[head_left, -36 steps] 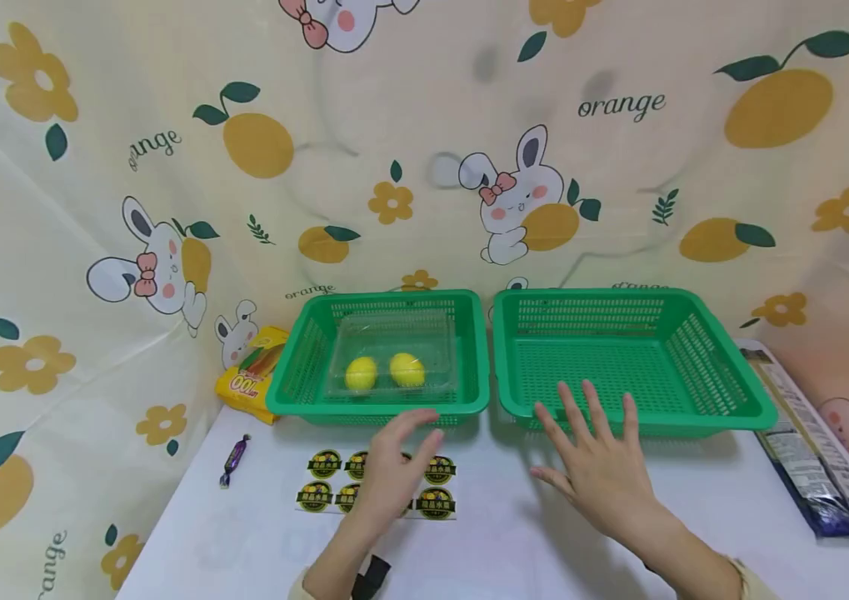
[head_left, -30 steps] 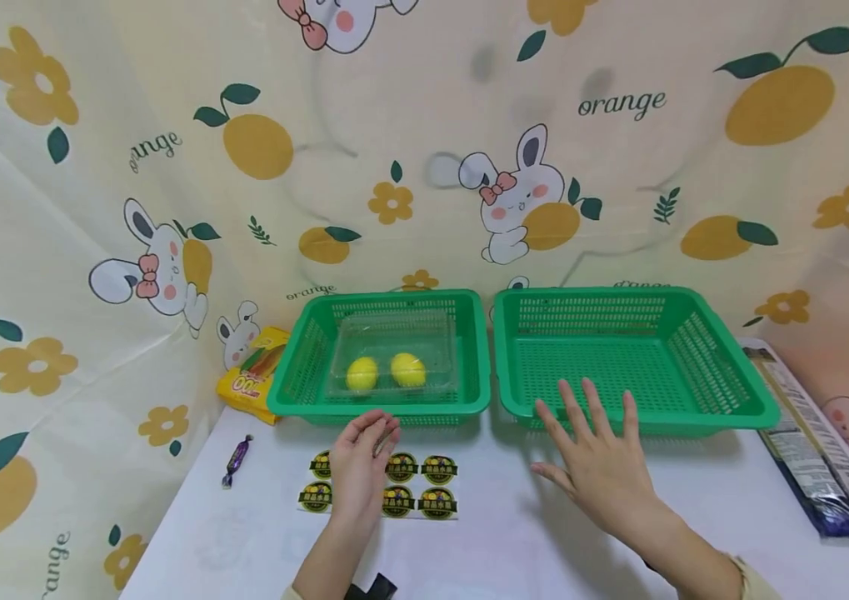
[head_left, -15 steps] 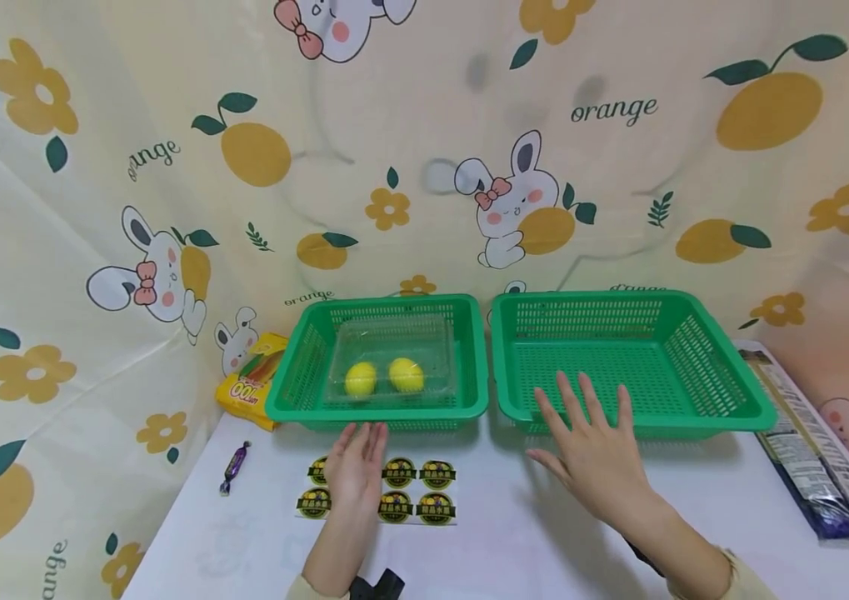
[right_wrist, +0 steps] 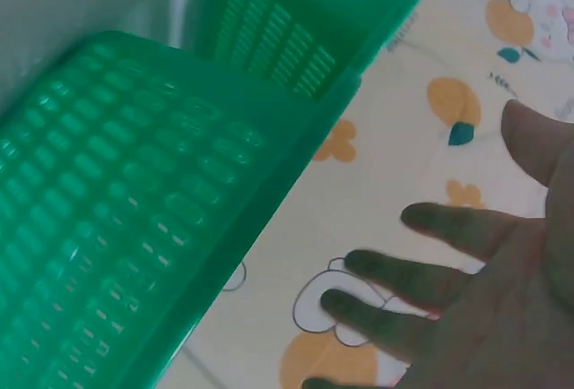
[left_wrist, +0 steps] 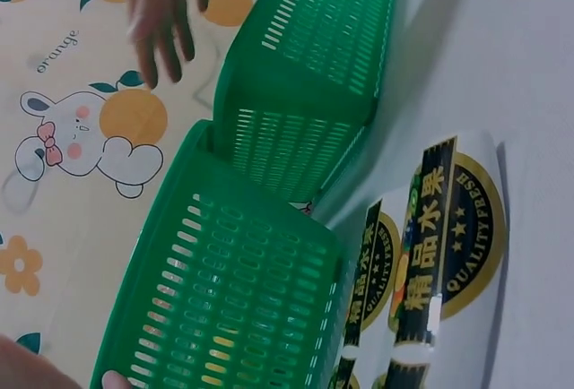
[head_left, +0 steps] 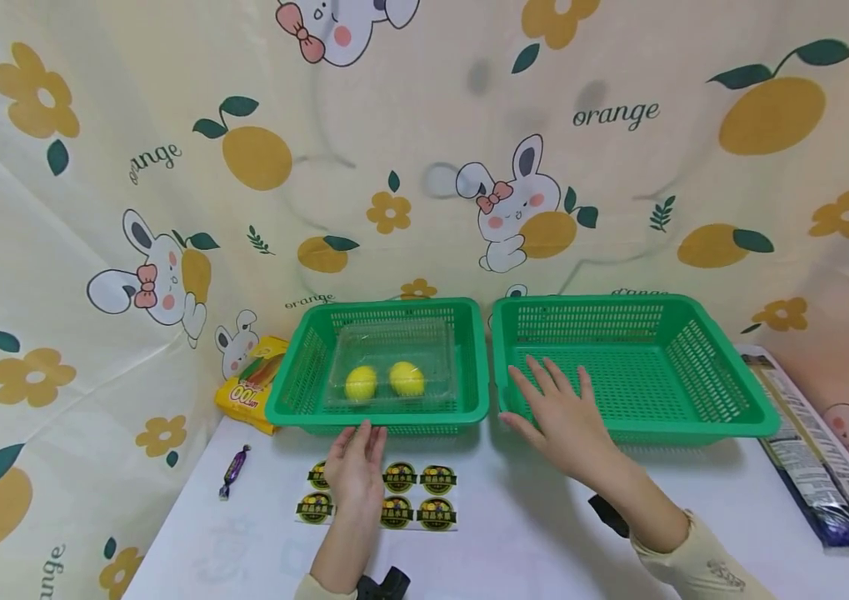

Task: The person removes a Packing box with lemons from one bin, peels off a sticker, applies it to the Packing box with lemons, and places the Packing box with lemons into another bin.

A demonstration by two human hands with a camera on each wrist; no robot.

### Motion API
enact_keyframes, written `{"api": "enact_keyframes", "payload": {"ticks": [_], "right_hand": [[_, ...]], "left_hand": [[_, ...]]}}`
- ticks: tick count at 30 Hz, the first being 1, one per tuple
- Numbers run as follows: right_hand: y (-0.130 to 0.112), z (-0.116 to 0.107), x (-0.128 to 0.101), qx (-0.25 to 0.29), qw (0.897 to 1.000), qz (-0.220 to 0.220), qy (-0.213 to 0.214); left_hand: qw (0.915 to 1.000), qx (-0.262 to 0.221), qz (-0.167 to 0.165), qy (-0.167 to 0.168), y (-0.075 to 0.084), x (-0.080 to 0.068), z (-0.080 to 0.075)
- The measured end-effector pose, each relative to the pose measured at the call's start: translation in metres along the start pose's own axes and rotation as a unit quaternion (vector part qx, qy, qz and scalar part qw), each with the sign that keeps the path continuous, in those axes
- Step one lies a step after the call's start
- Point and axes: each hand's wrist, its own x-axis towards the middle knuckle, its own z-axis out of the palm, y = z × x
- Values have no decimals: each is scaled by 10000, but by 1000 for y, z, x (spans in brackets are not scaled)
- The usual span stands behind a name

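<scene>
My left hand [head_left: 355, 468] lies flat, fingers straight, on the sticker sheet [head_left: 417, 495] before the left basket [head_left: 469, 392] holding a clear box [head_left: 394, 354] of lemons. My right hand [head_left: 559, 417], fingers spread, hovers at the right basket [head_left: 694, 429] front rim.

The backdrop cloth [head_left: 619, 167] reads "orange"; the round stickers [left_wrist: 448, 228] read "QUALITY FRESH" beside Chinese characters.

Cream rabbit-and-orange print backdrop [head_left: 424, 125], white tabletop [head_left: 529, 542], soft light
</scene>
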Motion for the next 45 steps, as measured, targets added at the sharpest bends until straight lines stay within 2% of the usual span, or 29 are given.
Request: {"api": "enact_keyframes", "payload": {"ticks": [3, 5, 7, 10, 13, 19, 25, 27, 30, 34, 37, 45], "right_hand": [[0, 0, 19, 792, 9967, -163, 14], [0, -1, 35, 1432, 9894, -222, -26], [1, -2, 50, 2180, 9756, -211, -133], [2, -2, 75, 3120, 9493, -84, -368], [1, -2, 99, 3648, 9292, -100, -578], [-13, -2, 143, 4053, 9072, -107, -1127], [-22, 4, 184, 4120, 8963, 281, -1618], [-22, 6, 196, 4205, 8887, 457, -1772], [-19, 12, 210, 4456, 8699, 685, -2000], [-13, 24, 219, 4786, 8454, 920, -2185], [-8, 36, 219, 4970, 8334, 1070, -2168], [1, 66, 219, 5616, 8016, 1112, -1726]], "left_hand": [[9999, 74, 119, 33, 0, 1, 0], [9996, 195, 208, 62, -1, 2, 0], [9991, 321, 277, 85, -1, 2, 0], [9981, 480, 373, 135, -1, 3, 1], [9975, 490, 475, 166, -1, 5, 3], [9966, 509, 615, 196, -2, 8, 4], [9962, 509, 696, 108, -5, 11, 6], [9961, 509, 716, 58, -6, 11, 7], [9960, 539, 711, 19, -9, 11, 7], [9960, 591, 666, 35, -14, 8, 2], [9956, 654, 669, 59, -16, 7, -1], [9944, 708, 790, 51, -14, 6, -2]]}}
